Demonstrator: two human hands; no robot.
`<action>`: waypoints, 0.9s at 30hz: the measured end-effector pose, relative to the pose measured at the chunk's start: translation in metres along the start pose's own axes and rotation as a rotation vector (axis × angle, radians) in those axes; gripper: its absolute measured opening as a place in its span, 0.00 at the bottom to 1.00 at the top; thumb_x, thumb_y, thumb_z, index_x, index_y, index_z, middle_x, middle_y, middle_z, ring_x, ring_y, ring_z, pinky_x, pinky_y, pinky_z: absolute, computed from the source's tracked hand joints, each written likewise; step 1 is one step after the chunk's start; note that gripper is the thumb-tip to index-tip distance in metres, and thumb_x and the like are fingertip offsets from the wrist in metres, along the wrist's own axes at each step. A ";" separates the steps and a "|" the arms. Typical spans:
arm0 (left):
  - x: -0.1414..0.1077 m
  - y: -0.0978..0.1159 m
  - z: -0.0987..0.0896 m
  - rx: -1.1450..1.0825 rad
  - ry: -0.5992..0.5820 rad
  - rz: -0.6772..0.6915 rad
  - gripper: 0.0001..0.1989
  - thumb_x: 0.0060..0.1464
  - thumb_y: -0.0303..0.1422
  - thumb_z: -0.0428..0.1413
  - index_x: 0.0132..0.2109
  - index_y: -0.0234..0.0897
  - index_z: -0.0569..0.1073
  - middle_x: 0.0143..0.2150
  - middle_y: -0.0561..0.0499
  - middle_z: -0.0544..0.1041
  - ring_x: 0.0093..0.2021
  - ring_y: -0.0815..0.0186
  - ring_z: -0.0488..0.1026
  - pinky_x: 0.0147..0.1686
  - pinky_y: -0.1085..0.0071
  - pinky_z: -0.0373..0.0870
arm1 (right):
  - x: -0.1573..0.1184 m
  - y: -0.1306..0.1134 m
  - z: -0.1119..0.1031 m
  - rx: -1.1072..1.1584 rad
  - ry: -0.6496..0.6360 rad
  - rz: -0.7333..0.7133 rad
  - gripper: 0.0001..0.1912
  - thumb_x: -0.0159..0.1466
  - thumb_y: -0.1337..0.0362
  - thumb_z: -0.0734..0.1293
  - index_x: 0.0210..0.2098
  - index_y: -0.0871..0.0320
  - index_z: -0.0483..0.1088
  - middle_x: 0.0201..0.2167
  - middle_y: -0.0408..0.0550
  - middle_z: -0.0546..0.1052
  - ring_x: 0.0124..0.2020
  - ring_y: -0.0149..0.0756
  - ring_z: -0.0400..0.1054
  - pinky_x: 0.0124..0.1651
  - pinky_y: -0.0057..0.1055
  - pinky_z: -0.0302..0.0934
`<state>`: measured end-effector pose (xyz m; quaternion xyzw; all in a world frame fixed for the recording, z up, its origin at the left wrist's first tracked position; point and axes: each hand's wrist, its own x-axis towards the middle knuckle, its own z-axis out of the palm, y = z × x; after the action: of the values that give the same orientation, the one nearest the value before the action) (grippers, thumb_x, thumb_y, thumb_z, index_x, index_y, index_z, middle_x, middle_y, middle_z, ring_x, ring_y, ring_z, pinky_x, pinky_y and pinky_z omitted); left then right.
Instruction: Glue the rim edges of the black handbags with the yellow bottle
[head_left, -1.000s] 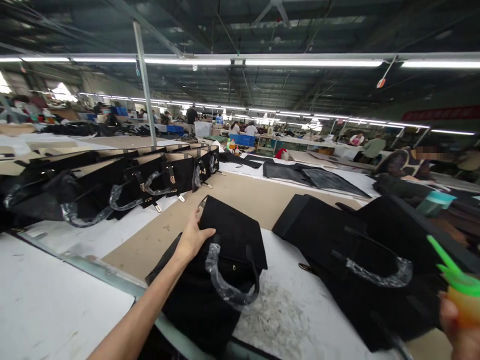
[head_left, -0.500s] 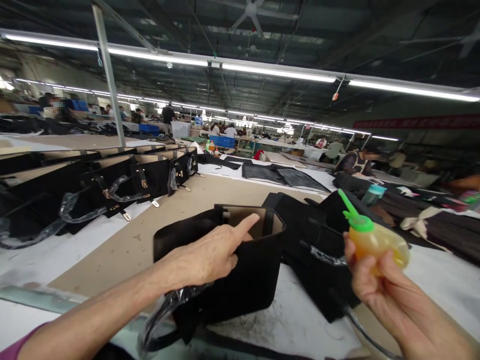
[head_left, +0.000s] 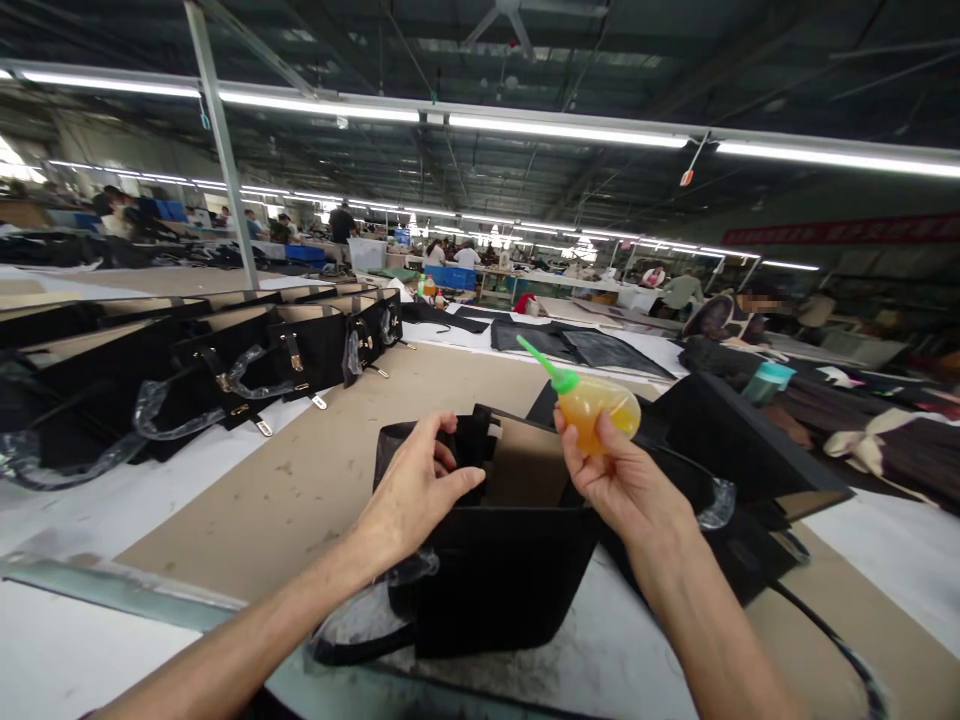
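Head camera, black bag: through it I saw the open black bag (head_left: pixel 510 585) at six o'clock on the tan-covered counter (head_left: pixel 360 400).
Left grip: the left hand (head_left: pixel 409 490), toward seven o'clock, was loosely curled at the bag's rim, thumb apart from fingers; I couldn't tell whether it touched.
Right grip: the right hand (head_left: pixel 622 480), toward four o'clock, was closed around the squeeze bottle (head_left: pixel 600 410).
Bottle handling: I judged it light, soft and perhaps slippery, best held round its body, clear of the green spout (head_left: pixel 538 362).
Bag handling: it seemed light and fairly stiff-walled, best taken by the rim.
Bottle contents: orange-yellow liquid, partly filling it.
Bag contents: I saw tan lining; the bottom was hidden.
Nine o'clock row: more black bags (head_left: pixel 309 348) stood open, tan-lined.
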<state>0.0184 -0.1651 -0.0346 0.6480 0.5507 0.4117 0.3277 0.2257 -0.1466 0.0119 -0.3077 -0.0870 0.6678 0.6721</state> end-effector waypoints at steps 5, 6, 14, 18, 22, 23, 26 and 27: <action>0.058 -0.013 0.006 0.361 -0.164 -0.160 0.44 0.41 0.41 0.64 0.61 0.28 0.56 0.58 0.34 0.64 0.55 0.49 0.66 0.49 0.62 0.65 | 0.004 0.004 -0.004 -0.044 0.008 0.009 0.10 0.69 0.72 0.57 0.46 0.62 0.68 0.36 0.53 0.78 0.34 0.41 0.76 0.29 0.25 0.73; 0.068 -0.018 0.011 0.407 -0.211 -0.202 0.44 0.40 0.42 0.65 0.60 0.27 0.57 0.59 0.31 0.63 0.56 0.47 0.65 0.50 0.62 0.64 | 0.002 0.004 -0.004 -0.050 0.011 0.007 0.10 0.70 0.72 0.57 0.45 0.62 0.68 0.36 0.54 0.78 0.33 0.41 0.76 0.29 0.25 0.73; 0.095 -0.063 0.062 0.534 -0.159 -0.281 0.45 0.39 0.54 0.62 0.57 0.26 0.61 0.58 0.31 0.67 0.57 0.42 0.66 0.52 0.58 0.64 | -0.011 0.002 -0.007 -0.054 0.060 0.006 0.11 0.70 0.73 0.56 0.45 0.62 0.69 0.36 0.55 0.78 0.34 0.42 0.76 0.28 0.25 0.72; 0.098 -0.072 0.073 0.476 -0.128 -0.185 0.28 0.50 0.47 0.57 0.49 0.28 0.68 0.48 0.32 0.74 0.51 0.44 0.72 0.46 0.58 0.68 | -0.010 0.004 -0.007 -0.061 0.047 0.006 0.11 0.69 0.73 0.56 0.44 0.61 0.69 0.36 0.54 0.78 0.34 0.42 0.76 0.27 0.25 0.72; 0.093 -0.079 0.077 0.392 -0.120 -0.141 0.21 0.56 0.36 0.52 0.53 0.25 0.64 0.47 0.34 0.75 0.48 0.53 0.74 0.45 0.66 0.69 | -0.010 0.002 -0.007 -0.081 0.058 0.004 0.12 0.70 0.73 0.56 0.45 0.62 0.69 0.36 0.55 0.78 0.33 0.41 0.76 0.27 0.24 0.72; 0.091 -0.080 0.076 0.368 -0.115 -0.127 0.21 0.57 0.34 0.51 0.55 0.25 0.63 0.47 0.35 0.75 0.47 0.55 0.74 0.44 0.67 0.69 | -0.010 -0.001 -0.008 -0.089 0.058 -0.010 0.12 0.69 0.74 0.56 0.46 0.62 0.69 0.36 0.55 0.79 0.33 0.41 0.76 0.27 0.25 0.72; 0.088 -0.078 0.065 0.305 -0.089 -0.048 0.19 0.58 0.31 0.48 0.56 0.28 0.62 0.48 0.39 0.74 0.49 0.58 0.72 0.48 0.69 0.67 | -0.012 -0.015 -0.010 -0.136 0.054 -0.106 0.14 0.68 0.75 0.56 0.47 0.62 0.69 0.36 0.55 0.79 0.32 0.41 0.77 0.28 0.28 0.73; 0.089 -0.074 0.059 0.289 -0.078 -0.019 0.17 0.59 0.30 0.47 0.54 0.29 0.64 0.48 0.40 0.74 0.50 0.59 0.72 0.49 0.70 0.66 | -0.013 -0.021 -0.011 -0.158 0.055 -0.148 0.15 0.68 0.76 0.56 0.47 0.62 0.70 0.36 0.55 0.79 0.32 0.42 0.77 0.29 0.30 0.73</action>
<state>0.0427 -0.0628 -0.1104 0.6987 0.5972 0.2995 0.2559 0.2483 -0.1611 0.0180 -0.3707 -0.1436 0.5988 0.6953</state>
